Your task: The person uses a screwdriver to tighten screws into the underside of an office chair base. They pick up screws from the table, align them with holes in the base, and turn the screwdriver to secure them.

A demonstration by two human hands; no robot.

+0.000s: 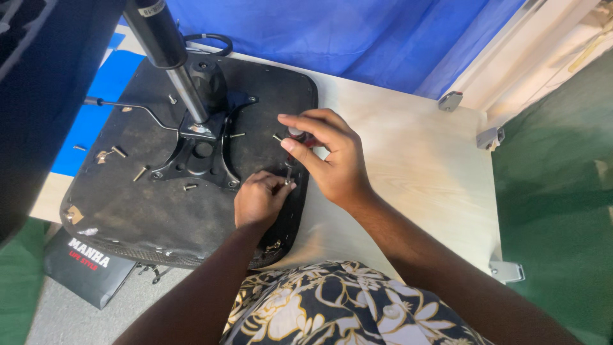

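While the upturned chair seat (128, 191) lies bottom-up across the left half of the table (415, 160), both hands work at its right edge, close to the table's near side. The right hand (332, 160) is closed around the handle of a screwdriver (300, 136), whose shaft points straight down onto a screw (287, 183) near the seat's right rim. The left hand (258, 199) pinches that screw between thumb and fingertips, steadying it under the tip. The two hands are close together, almost touching.

As far as can be judged, the work is partly done. A black metal plate (198, 156) with the gas cylinder (167, 51) standing up from it already sits in the middle of the seat, and screw heads show at its near corners, though I cannot tell whether they are driven home. A lever (124, 105) runs from the plate toward the seat's left edge.

Much looks left to do. Several loose screws (139, 173) lie scattered on the seat's left side and just in front of the plate, and a small bracket (74, 214) rests at the near left corner. The screw under the driver seems only just started, standing well proud of the surface. A dark bag (86, 265) lies on the floor below the seat's near left corner.
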